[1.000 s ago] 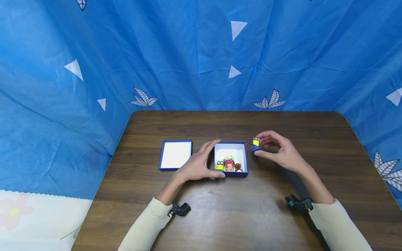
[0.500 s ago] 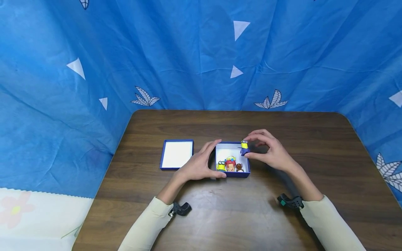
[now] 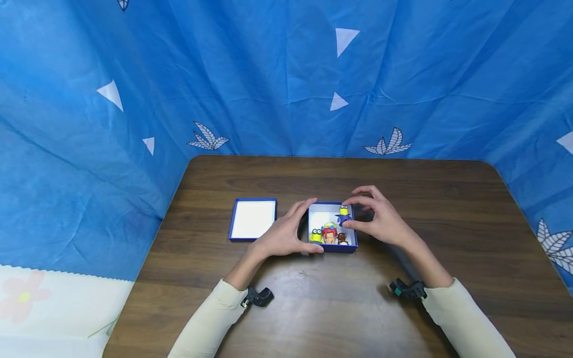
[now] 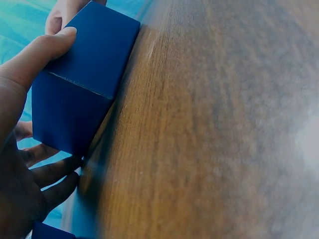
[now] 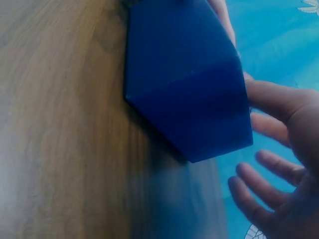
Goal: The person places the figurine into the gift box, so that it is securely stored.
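Note:
A blue box [image 3: 332, 249] with a white inside stands without its lid on the table. My left hand [image 3: 283, 237] grips it from the left, thumb on the front wall and fingertips at the back corner. In the left wrist view that thumb presses the blue box wall [image 4: 94, 47]. My right hand [image 3: 379, 220] pinches a yellow minion figurine [image 3: 343, 214] in purple clothing, at the right part of the box. Along the front inside sit another minion figurine [image 3: 316, 235], a red-haired figurine [image 3: 329, 233] and a small brown figurine [image 3: 342, 239]. In the right wrist view the box wall [image 5: 194, 109] hides the pinched figurine.
Left of the box, the blue-edged lid [image 3: 253, 219] lies with its white inside up. The brown wooden table [image 3: 304, 318] extends all round. Blue patterned cloth [image 3: 286, 74] hangs behind its back edge and at both sides.
My right hand has carried the purple-clad minion figurine leftward from beside the box and lowered it into the box's right part. My left hand has kept its grip on the box.

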Action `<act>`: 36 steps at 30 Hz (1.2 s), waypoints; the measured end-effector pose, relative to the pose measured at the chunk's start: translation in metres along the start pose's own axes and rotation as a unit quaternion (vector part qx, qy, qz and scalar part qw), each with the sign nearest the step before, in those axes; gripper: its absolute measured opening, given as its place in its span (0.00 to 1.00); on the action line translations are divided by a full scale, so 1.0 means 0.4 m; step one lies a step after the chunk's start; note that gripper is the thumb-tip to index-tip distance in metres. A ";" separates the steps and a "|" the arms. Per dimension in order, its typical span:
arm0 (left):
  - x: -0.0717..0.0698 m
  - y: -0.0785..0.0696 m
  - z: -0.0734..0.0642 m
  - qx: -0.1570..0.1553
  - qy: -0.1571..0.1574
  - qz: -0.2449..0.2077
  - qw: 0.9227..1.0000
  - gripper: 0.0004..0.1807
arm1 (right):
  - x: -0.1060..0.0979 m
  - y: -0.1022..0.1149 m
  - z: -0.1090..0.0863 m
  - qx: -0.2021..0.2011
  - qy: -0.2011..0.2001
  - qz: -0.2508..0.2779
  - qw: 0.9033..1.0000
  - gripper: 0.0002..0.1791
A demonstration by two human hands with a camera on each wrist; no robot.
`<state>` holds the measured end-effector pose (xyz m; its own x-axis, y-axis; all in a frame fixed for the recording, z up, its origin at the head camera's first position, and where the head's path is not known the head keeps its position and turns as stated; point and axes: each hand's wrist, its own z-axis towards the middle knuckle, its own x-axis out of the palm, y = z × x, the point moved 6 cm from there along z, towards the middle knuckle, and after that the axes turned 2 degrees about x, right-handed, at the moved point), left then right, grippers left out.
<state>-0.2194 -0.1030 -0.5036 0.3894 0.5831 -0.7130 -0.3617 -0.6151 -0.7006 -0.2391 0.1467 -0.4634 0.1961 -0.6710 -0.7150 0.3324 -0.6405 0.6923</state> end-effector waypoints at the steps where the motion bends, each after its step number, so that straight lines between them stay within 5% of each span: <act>1: 0.000 0.000 0.000 0.000 0.000 0.001 1.000 0.70 | 0.001 0.001 0.001 0.005 0.004 -0.006 1.000 0.26; 23: -0.003 -0.005 -0.004 0.002 0.001 0.003 1.000 0.70 | 0.027 0.048 0.038 0.086 0.095 -0.154 0.980 0.25; 36: 0.000 -0.003 -0.001 0.002 0.000 0.002 1.000 0.70 | 0.033 0.045 0.024 0.085 0.084 -0.153 0.981 0.24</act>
<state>-0.2186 -0.1025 -0.5026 0.3886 0.5808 -0.7153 -0.3665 -0.6148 -0.6983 -0.2392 0.1227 -0.4596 0.2646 -0.3751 -0.8884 0.2441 -0.8652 0.4380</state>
